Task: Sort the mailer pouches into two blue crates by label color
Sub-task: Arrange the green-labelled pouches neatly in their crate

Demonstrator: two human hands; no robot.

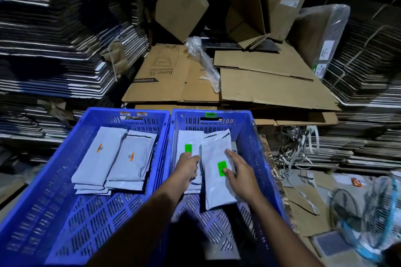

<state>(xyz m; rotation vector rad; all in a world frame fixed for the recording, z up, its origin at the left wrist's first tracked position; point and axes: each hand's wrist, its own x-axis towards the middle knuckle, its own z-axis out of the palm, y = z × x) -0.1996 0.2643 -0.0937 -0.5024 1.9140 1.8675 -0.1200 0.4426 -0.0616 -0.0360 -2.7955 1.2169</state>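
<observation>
Two blue crates stand side by side. The left crate (65, 158) holds grey mailer pouches with orange labels (130, 158) in two stacks. The right crate (251, 136) holds pouches with green labels. My right hand (238, 174) lies on the right edge of a green-label pouch (217, 180), its thumb touching the green sticker. My left hand (187, 166) reaches over the crate wall and rests on the other green-label pouch (187, 138), fingers at the left edge of the top pouch. Both hands look relaxed, pressing rather than gripping.
Flattened cardboard boxes (249, 84) lie beyond the crates, with tall stacks of folded cartons (54, 50) on both sides. A blue fan (368, 219) stands at the lower right beside loose strapping (299, 149) on the floor.
</observation>
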